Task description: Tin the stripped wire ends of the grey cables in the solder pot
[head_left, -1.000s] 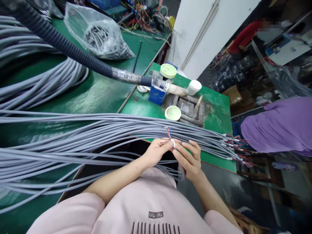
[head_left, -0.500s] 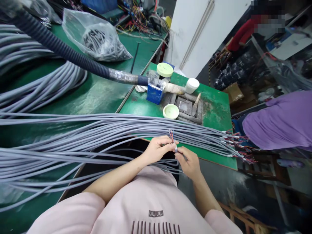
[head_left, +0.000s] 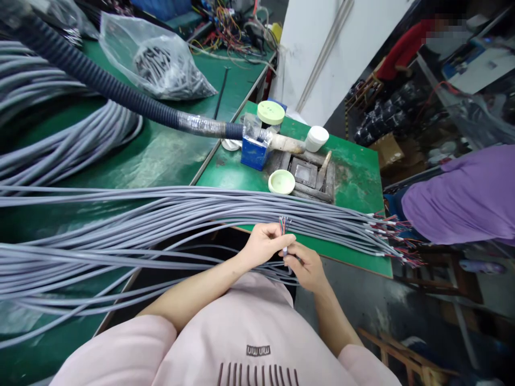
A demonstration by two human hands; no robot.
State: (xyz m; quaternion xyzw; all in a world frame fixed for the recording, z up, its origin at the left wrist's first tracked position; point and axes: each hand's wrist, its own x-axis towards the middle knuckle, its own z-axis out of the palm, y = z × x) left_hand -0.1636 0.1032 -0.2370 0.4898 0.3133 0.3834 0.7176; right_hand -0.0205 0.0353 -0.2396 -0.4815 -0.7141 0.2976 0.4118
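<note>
In front of my chest I hold the end of a grey cable (head_left: 285,254), its thin coloured wires (head_left: 282,225) pointing up with bare-looking tips. My left hand (head_left: 265,245) pinches the wires between thumb and fingers. Just below it, my right hand (head_left: 304,264) is closed around the grey jacket near a white band at the jacket's end. The rest of this cable drops behind my right hand, partly hidden. Beyond both hands lies a long bundle of grey cables (head_left: 225,206), whose stripped wire ends (head_left: 396,236) fan out past the table's right edge.
A soldering pot (head_left: 303,174) sits in a dirty frame on the green table (head_left: 358,177). Near it are a pale green dish (head_left: 281,182), a white cup (head_left: 317,138) and a blue box (head_left: 254,154) under a ribbed hose (head_left: 132,102). A person in purple (head_left: 462,195) is at right.
Both hands have shifted slightly left with the cable end. The coloured wires, spread apart before, now stand closer together between my left thumb and fingers.
</note>
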